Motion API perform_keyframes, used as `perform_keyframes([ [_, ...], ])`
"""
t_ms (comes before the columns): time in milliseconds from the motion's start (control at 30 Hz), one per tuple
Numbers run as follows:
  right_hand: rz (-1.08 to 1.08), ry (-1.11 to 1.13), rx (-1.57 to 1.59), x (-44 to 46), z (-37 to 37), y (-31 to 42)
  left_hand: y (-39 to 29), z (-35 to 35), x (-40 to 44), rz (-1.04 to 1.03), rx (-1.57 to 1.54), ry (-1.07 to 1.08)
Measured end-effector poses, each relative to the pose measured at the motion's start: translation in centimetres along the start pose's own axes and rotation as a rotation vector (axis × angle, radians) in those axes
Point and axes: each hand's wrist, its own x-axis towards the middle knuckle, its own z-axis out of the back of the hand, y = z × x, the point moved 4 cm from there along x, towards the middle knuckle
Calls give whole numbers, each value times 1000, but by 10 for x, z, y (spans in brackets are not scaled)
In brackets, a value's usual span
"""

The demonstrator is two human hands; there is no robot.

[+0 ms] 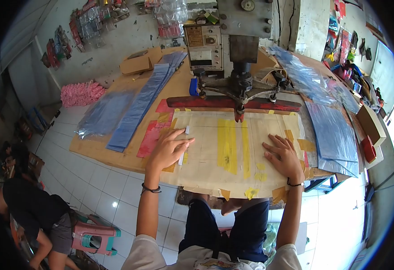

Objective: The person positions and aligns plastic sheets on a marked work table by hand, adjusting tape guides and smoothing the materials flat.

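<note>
A cream-coloured board (201, 155) patched with yellow tape (227, 146) lies before me on the wooden table. My left hand (167, 149) rests on its left side, fingers spread, close to small white strips (181, 159) at that edge. On the right part of the board lies my right hand (283, 155), its fingers stretched out and apart. Neither hand grips anything that I can see. Just beyond the board's far edge, the press machine's dark red bar (233, 103) hangs from a metal bracket (242, 85).
Blue plastic sheets (136, 110) lie to the left, and more plastic sheets (332, 135) to the right. A control box (204, 47) stands behind the bar. Pink bundles (82, 93) sit at the far left. Another person (33, 207) bends beside a pink stool (93, 236).
</note>
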Motion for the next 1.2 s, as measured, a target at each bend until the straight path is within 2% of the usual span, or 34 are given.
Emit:
perform_keyframes([
  [1200,-3,-30,-3,3,0,0,1,1,3,40,-64,-48],
])
